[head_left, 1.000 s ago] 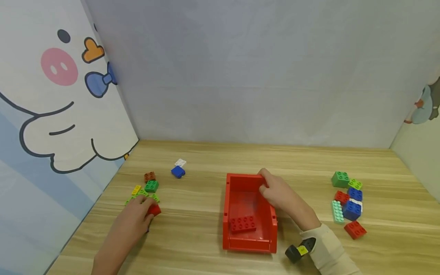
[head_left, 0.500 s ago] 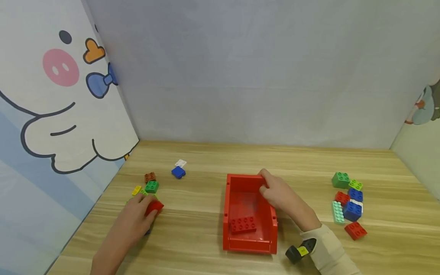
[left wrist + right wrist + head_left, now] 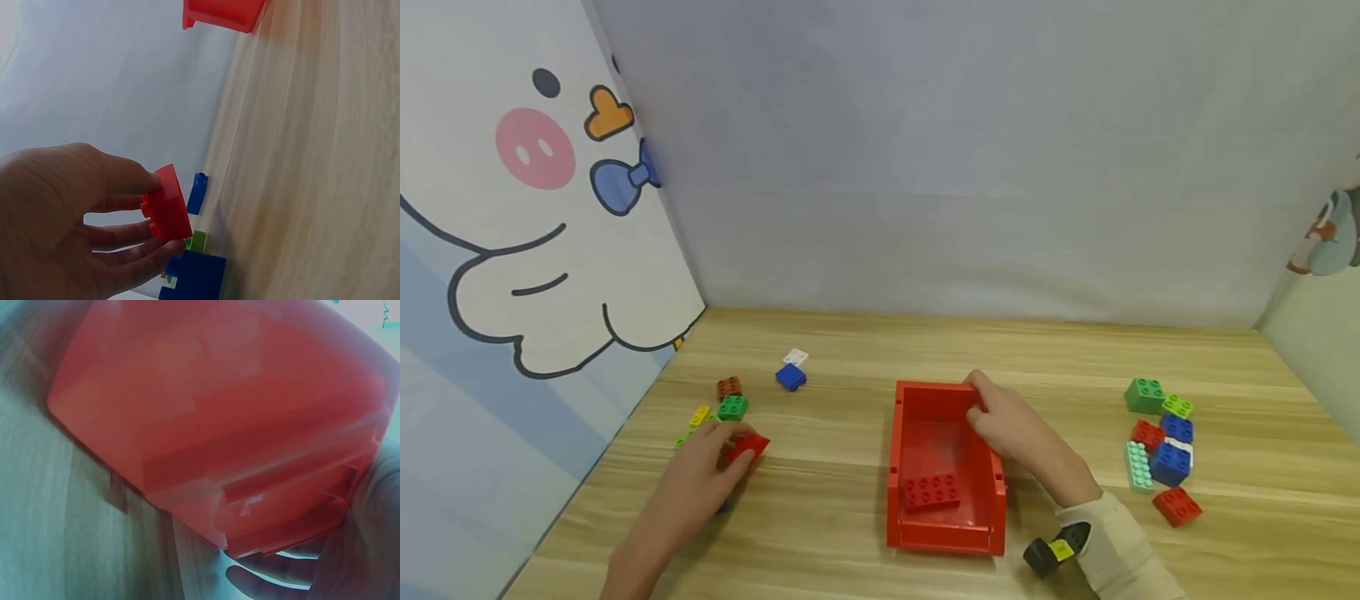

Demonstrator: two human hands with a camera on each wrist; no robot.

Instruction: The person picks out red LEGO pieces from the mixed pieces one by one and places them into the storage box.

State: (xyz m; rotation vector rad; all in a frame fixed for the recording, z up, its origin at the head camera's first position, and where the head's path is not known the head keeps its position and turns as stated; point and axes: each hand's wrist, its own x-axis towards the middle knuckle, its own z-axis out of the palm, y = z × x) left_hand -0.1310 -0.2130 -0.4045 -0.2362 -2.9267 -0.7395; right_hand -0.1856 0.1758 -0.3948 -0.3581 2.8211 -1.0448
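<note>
My left hand (image 3: 696, 483) pinches a red building brick (image 3: 170, 209) between thumb and fingers, tilted and raised over the left part of the table. Below the fingers a blue brick (image 3: 203, 275) stands close by in the left wrist view; the hand mostly hides it in the head view. Green brick (image 3: 732, 407), brown brick (image 3: 728, 387) and yellow brick (image 3: 700, 415) lie just beyond that hand. My right hand (image 3: 1011, 425) grips the rear right rim of a red plastic bin (image 3: 946, 537). A red eight-stud brick (image 3: 931, 492) lies inside the bin, near its front.
Farther back on the left are a blue brick (image 3: 791, 377) and a white brick (image 3: 795, 357). To the right sits a loose group of bricks, among them a dark blue brick (image 3: 1170, 463), a mint brick (image 3: 1138, 467) and a red brick (image 3: 1177, 506). A grey backdrop (image 3: 962, 183) stands behind the table.
The left hand has lifted the red brick slightly and moved it a little to the right, away from the green bricks. The right hand and bin have stayed in place.
</note>
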